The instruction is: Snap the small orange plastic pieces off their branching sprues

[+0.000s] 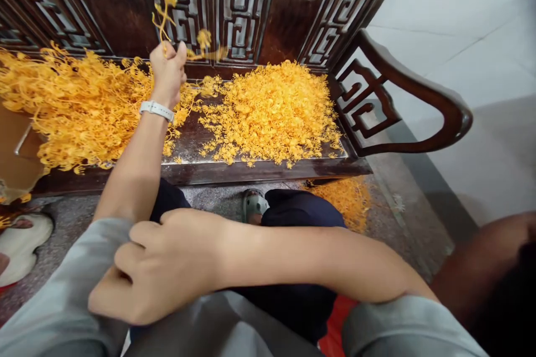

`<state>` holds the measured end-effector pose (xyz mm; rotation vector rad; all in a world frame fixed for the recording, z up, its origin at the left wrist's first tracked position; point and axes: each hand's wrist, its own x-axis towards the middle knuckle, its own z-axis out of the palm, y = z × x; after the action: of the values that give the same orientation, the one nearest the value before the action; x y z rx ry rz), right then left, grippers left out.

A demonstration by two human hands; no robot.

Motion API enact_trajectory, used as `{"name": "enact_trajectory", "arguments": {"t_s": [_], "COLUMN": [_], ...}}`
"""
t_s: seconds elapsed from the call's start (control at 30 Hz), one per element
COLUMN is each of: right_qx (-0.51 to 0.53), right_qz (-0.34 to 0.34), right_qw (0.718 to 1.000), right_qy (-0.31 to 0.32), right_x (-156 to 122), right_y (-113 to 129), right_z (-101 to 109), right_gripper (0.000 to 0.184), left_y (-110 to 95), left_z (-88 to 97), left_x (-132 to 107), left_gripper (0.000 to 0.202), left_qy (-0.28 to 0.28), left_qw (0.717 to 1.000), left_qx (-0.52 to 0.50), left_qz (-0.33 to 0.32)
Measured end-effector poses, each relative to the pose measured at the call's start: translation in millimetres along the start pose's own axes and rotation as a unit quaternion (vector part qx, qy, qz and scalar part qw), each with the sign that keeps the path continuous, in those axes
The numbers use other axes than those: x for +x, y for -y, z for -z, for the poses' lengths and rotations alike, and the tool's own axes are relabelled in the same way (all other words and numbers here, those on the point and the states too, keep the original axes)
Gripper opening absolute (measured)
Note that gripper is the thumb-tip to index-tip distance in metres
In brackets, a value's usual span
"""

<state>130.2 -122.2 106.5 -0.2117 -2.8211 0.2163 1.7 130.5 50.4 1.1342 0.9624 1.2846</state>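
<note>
My left hand, with a pale band on its wrist, is closed around a branched yellow-orange plastic sprig. The sprig's clawed tip points up. Beside the hand, other yellow sprigs show partly blurred. Below and left of it lies a heap of long-stemmed yellow sprigs; to the right is a pile of small, short clawed yellow pieces. My right hand lies across my left forearm near the sleeve, fingers curled into a fist. What it holds, if anything, is hidden.
Both piles rest on a dark carved wooden bench with a curved armrest. A cardboard box stands at the left. More orange pieces lie below the bench. Another person's foot in a white shoe is lower left.
</note>
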Motion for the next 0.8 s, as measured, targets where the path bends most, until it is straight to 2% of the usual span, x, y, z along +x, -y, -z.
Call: {"name": "enact_trajectory", "arguments": {"t_s": [0.03, 0.1, 0.17, 0.23, 0.3, 0.37, 0.43, 0.5, 0.57, 0.67, 0.73, 0.8], "right_qx": [-0.012, -0.035, -0.022, 0.018, 0.035, 0.014, -0.013, -0.015, 0.027, 0.215, 0.356, 0.407], "right_qz": [0.002, -0.04, -0.127, -0.224, -0.306, -0.389, -0.47, -0.527, -0.544, -0.53, -0.505, -0.479], "right_qw": [1.0, 0.999, 0.991, 0.969, 0.929, 0.876, 0.824, 0.786, 0.763, 0.721, 0.697, 0.704], "right_qy": [-0.006, -0.005, -0.026, -0.104, -0.206, -0.285, -0.317, -0.322, -0.347, -0.391, -0.364, -0.33], "right_x": [1.1, 0.4, -5.2, -16.4, -34.0, -56.9, -80.9, -99.7, -108.2, -100.5, -87.8, -75.4], "right_y": [0.8, -17.6, -56.0, -102.8, -149.3, -190.9, -225.2, -249.2, -261.0, -256.7, -245.1, -233.9], "right_z": [-2.5, -3.8, -0.4, 6.0, 12.5, 16.4, 16.1, 11.8, 5.0, -5.7, -11.8, -16.9], "right_gripper": [0.056, 0.04, 0.032, 0.028, 0.031, 0.041, 0.055, 0.064, 0.064, 0.061, 0.055, 0.05], "left_y": [2.7, 9.5, 15.9, 20.9, 24.8, 28.2, 31.7, 34.8, 36.8, 37.3, 37.1, 37.7], "left_z": [1.1, 2.2, 2.9, 3.6, 3.4, 1.5, -2.3, -7.6, -13.8, -24.6, -33.2, -42.7], "left_x": [-0.5, -2.4, -3.8, -2.9, -0.2, 2.9, 5.1, 5.9, 5.4, 1.5, -3.1, -8.9], "left_gripper": [0.064, 0.063, 0.064, 0.069, 0.074, 0.076, 0.075, 0.074, 0.073, 0.073, 0.071, 0.063], "left_qy": [-0.002, -0.002, -0.007, -0.027, -0.034, -0.021, -0.003, -0.004, -0.007, -0.005, 0.0, 0.014], "left_qw": [1.0, 1.0, 1.0, 0.998, 0.995, 0.996, 0.998, 0.998, 0.997, 0.996, 0.994, 0.995], "left_qx": [0.001, 0.007, 0.009, -0.001, -0.012, -0.016, -0.019, -0.035, -0.048, -0.065, -0.086, -0.095], "left_qz": [-0.001, -0.002, -0.016, -0.058, -0.093, -0.09, -0.065, -0.055, -0.058, -0.067, -0.06, -0.039]}}
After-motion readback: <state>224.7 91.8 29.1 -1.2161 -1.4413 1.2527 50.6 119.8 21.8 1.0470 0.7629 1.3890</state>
